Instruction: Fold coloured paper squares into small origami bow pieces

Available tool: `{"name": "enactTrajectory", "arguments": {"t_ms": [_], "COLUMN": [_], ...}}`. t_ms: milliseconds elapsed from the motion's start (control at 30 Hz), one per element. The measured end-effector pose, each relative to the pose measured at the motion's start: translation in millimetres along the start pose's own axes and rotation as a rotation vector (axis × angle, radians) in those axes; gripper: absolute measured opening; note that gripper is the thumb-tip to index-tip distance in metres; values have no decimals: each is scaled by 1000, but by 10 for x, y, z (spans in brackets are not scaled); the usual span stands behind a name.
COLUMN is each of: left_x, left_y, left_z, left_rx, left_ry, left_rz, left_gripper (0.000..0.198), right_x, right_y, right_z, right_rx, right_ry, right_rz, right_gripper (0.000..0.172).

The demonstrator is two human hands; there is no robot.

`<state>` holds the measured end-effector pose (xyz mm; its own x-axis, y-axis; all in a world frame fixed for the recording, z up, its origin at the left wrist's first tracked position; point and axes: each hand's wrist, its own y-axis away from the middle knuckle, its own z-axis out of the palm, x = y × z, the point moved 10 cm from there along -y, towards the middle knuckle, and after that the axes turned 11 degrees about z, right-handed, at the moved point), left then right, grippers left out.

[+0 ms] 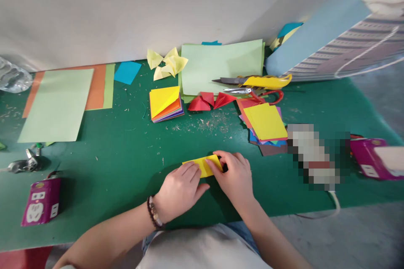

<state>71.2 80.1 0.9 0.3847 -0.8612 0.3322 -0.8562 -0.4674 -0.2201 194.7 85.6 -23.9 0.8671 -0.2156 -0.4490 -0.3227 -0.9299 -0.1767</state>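
Note:
A folded strip of yellow paper [206,167] lies on the green table in front of my body. My left hand [181,185] bends its fingers over the strip's left half and holds it down, the thumb apart to the right. At the strip's right end, my right hand [235,172] closes on the paper, with the thumb on top and the index finger at the far edge. Both hands hide parts of the strip. Beyond them sit a stack of coloured square papers [166,103] and red folded paper pieces [210,101].
A yellow utility knife [268,80], red-handled scissors [274,96] and more coloured squares [267,122] lie right of centre. Pale yellow folded pieces [170,64] and green sheets [221,65] are near the wall. Purple power sockets [41,201] and a blue-sided bag [318,33] flank the table.

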Motion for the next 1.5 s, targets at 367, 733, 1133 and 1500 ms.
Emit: {"name": "enactTrajectory", "arguments": {"t_ms": [367,733,1133,1500], "left_x": [-126,-121,-122,-104], "left_y": [-37,-58,-61,-64], "left_z": [25,-24,14,-31], "left_rx": [-90,-79,-117,-69], "left_ry": [28,23,41,43], "left_rz": [95,92,86,91], "left_gripper": [17,18,18,16], "right_x": [4,-263,-127,-92], "right_y": [12,290,229,243], "right_z": [-62,-285,-185,-104], "right_rx": [-31,-28,-33,-85], "right_ry": [5,-96,-132,-197], "right_rz": [-16,-200,-88,-138], "right_gripper": [35,25,21,25]}}
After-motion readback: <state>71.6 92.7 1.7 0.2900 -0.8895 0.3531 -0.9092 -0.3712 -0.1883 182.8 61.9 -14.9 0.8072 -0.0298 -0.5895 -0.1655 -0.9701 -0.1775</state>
